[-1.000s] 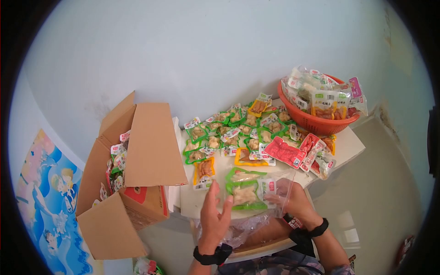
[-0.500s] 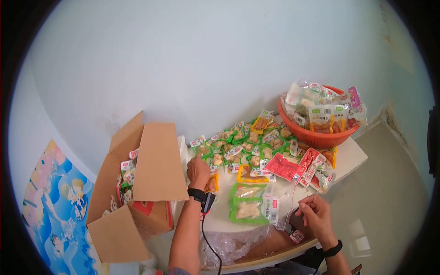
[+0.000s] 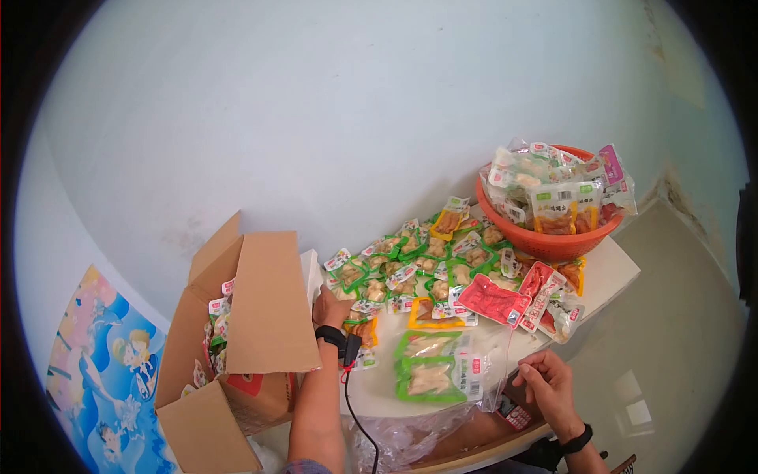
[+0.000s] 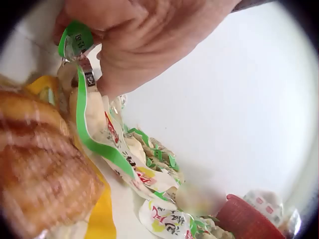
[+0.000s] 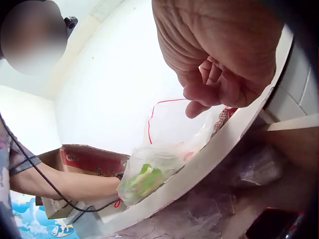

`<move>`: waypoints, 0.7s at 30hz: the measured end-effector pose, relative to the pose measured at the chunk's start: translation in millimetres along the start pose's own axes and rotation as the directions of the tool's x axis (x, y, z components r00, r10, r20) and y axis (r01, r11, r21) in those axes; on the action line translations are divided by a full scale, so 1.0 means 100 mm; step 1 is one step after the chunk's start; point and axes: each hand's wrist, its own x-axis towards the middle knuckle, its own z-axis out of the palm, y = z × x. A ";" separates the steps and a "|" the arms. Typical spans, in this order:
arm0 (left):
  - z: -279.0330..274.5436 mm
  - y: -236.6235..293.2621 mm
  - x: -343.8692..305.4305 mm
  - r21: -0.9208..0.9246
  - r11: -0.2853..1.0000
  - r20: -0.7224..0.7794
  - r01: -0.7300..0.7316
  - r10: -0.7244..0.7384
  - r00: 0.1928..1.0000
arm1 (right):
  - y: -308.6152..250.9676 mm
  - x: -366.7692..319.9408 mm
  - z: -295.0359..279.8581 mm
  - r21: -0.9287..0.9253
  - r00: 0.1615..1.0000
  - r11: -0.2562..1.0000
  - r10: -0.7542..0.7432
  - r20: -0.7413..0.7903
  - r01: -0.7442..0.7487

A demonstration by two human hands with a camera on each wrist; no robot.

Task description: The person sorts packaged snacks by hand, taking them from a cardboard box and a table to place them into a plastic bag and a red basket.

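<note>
At the left end of the table my left hand (image 3: 332, 307) pinches one end of a green-edged snack packet (image 4: 94, 132), which the left wrist view shows hanging down from the fingers. A yellow-edged packet (image 4: 47, 164) of brown food lies close below it. My right hand (image 3: 549, 385) has curled fingers and pinches the edge of a clear zip bag (image 5: 164, 124) with a red zip line. Inside the bag, near the table's front edge, lie green-edged packets (image 3: 430, 378) of pale food.
Many green-edged packets (image 3: 403, 276) cover the back of the table, with red packets (image 3: 493, 300) towards the right. A heaped orange basket (image 3: 545, 243) stands at the back right corner. To the left is an open carton (image 3: 272, 300) with packets inside. Crumpled clear plastic (image 3: 403, 438) hangs in front.
My left hand has gone from the bag to the left end of the packets and taken hold of one. The bag came down onto the table; my right hand moved right, keeping its edge.
</note>
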 end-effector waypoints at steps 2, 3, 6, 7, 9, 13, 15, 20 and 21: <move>0.01 0.02 -0.05 -0.067 0.995 0.007 0.074 -0.073 0.997 | -0.05 -0.02 0.05 0.010 1.000 1.000 -0.003 0.004 0.003; 0.00 0.03 -0.06 -0.116 0.984 0.043 0.137 -0.132 0.990 | -0.05 -0.02 0.06 0.016 1.000 1.000 -0.009 0.000 0.009; 0.09 -0.12 0.01 -0.374 0.887 0.154 0.269 -0.226 0.962 | -0.02 -0.02 0.06 0.029 0.999 0.999 -0.033 -0.011 0.033; 0.12 -0.20 0.03 -0.470 0.828 0.192 0.305 -0.241 0.951 | 0.01 -0.01 0.03 0.031 0.999 0.999 -0.041 -0.015 0.042; 0.08 -0.14 -0.02 -0.640 0.633 0.266 0.436 -0.350 0.898 | 0.02 -0.04 0.04 0.023 0.999 0.998 -0.050 -0.018 0.050; 0.64 -0.52 0.23 -0.839 0.516 0.049 0.170 -0.240 0.970 | 0.01 -0.08 0.05 0.008 0.996 0.997 -0.080 -0.029 0.080; 0.36 -0.25 0.00 -0.873 0.478 -0.025 0.093 -0.233 0.972 | 0.00 -0.12 0.06 0.007 0.995 0.996 -0.094 -0.035 0.094; 0.16 -0.07 -0.17 -0.858 0.475 -0.288 -0.195 -0.130 0.949 | -0.02 -0.18 0.05 -0.016 0.992 0.993 -0.116 -0.052 0.116; 0.00 0.07 -0.28 -0.850 0.475 -0.316 -0.228 -0.114 0.942 | -0.02 -0.19 0.05 -0.016 0.990 0.992 -0.125 -0.067 0.124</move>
